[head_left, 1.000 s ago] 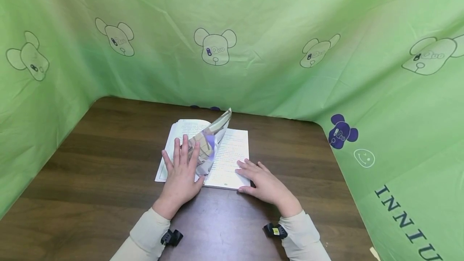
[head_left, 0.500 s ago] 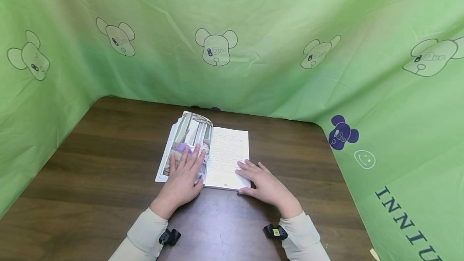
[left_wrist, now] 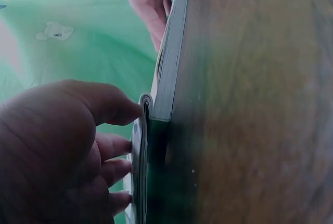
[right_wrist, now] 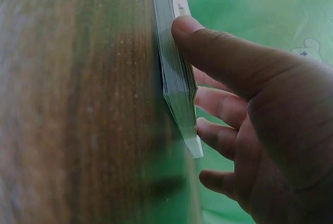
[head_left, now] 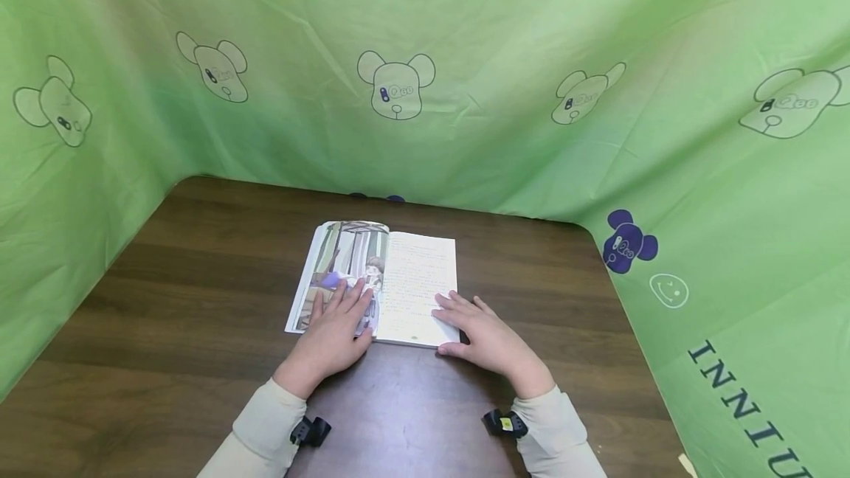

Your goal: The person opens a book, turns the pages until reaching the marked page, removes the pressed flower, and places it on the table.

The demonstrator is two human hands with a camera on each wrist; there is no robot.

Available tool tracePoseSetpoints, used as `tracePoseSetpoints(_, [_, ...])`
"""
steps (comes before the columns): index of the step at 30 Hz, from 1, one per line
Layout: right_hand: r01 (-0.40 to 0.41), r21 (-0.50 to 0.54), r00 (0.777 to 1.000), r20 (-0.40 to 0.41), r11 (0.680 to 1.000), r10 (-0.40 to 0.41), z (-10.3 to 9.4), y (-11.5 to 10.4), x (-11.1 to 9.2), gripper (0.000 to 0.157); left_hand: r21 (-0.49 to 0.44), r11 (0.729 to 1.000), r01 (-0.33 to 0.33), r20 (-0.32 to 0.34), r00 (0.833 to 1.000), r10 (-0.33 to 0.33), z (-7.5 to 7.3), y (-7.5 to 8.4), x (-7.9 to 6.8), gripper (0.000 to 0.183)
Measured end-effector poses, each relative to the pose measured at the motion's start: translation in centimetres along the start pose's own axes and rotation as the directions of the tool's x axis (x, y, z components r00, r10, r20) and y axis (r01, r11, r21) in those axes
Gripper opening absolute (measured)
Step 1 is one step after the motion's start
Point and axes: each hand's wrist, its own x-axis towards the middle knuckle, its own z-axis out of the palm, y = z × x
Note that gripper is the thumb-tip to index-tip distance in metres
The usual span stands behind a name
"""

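Observation:
An open book (head_left: 420, 264) lies on the table, a coloured illustration (head_left: 355, 246) on its left page and lines of print on its right. My left hand (head_left: 330, 336) rests on the lower part of the picture page, fingers spread and pointing away from me. Side on, the left wrist view has its thumb (left_wrist: 117, 107) near the spine and its fingertips against the page. My right hand (head_left: 490, 336) lies over the lower right corner of the printed page. In the right wrist view its thumb (right_wrist: 208, 44) touches the book's bottom edge (right_wrist: 171, 52), and the fingers reach over the page.
The dark wooden table (head_left: 199, 293) extends around the book. Green cloth (head_left: 465, 146) with printed bear heads hangs along the back and both sides. A small pale object (head_left: 687, 465) shows at the lower right edge.
The illustrated leaf, standing up and curled a second ago, now lies flat on the left side. My left hand has pressed it down and shifted slightly toward me; my right hand has stayed put.

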Motion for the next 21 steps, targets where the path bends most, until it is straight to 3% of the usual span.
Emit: tracePoseSetpoints(21, [0.021,0.006,1.0,0.01,1.0,-0.021,-0.36,-0.23,-0.09,0.058,-0.023,0.999,0.038,0.0,0.999,-0.038,-0.3,0.22,0.02,0.067])
